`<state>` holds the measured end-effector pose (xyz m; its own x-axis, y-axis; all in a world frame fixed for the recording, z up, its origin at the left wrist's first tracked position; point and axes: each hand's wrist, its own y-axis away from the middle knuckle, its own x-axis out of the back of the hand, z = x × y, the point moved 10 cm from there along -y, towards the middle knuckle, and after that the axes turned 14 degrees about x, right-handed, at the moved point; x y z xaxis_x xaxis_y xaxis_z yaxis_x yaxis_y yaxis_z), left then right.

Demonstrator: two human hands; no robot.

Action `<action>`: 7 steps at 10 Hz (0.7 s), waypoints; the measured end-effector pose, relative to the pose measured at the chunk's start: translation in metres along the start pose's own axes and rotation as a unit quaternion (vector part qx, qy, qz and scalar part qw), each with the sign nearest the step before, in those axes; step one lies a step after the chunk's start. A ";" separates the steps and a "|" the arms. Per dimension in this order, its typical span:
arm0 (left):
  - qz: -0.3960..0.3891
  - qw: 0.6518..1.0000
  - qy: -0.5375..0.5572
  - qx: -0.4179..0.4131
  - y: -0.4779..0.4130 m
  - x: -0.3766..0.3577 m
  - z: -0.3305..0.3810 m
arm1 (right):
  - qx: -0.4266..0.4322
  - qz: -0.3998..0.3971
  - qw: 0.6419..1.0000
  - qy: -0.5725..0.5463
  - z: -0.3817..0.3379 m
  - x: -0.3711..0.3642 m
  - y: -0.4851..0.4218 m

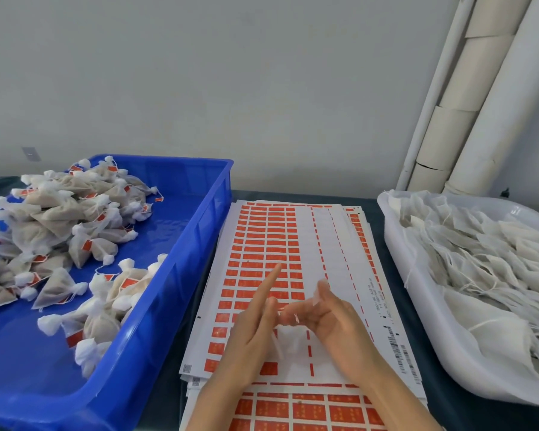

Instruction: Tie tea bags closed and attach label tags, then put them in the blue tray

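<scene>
My left hand (249,331) and my right hand (333,318) meet above a stack of label sheets (262,237) printed with rows of orange tags. Between them hangs a small white tea bag (288,340), blurred by motion. The right hand's fingers curl round its top and string. The thumb of the left hand pinches at the same spot while its index finger sticks out straight. To the left, the blue tray (196,244) holds a pile of tied, tagged bags (59,219). On the right, a white tray (417,306) holds several untied bags (479,253) with loose strings.
Another label sheet (308,412) lies at the near edge under my forearms. Everything sits on a dark table cover (374,219). White pipes (467,104) lean in the back right corner against a plain wall.
</scene>
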<state>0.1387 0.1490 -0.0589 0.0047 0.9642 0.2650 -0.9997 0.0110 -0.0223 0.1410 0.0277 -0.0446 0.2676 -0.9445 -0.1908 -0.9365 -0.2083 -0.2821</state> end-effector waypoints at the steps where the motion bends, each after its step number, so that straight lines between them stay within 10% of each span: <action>1: 0.007 1.000 0.017 0.024 -0.004 0.001 -0.012 | -0.015 0.026 0.997 -0.067 0.002 0.003 0.001; 7: 0.035 0.999 0.015 -0.003 0.002 0.008 0.005 | -0.077 0.043 0.950 -0.301 0.012 -0.005 0.003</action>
<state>0.1365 0.1551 -0.0516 -0.0636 0.9704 0.2330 -0.9975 -0.0546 -0.0451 0.1395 0.0350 -0.0562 0.2255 -0.6534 -0.7227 -0.9705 -0.2154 -0.1082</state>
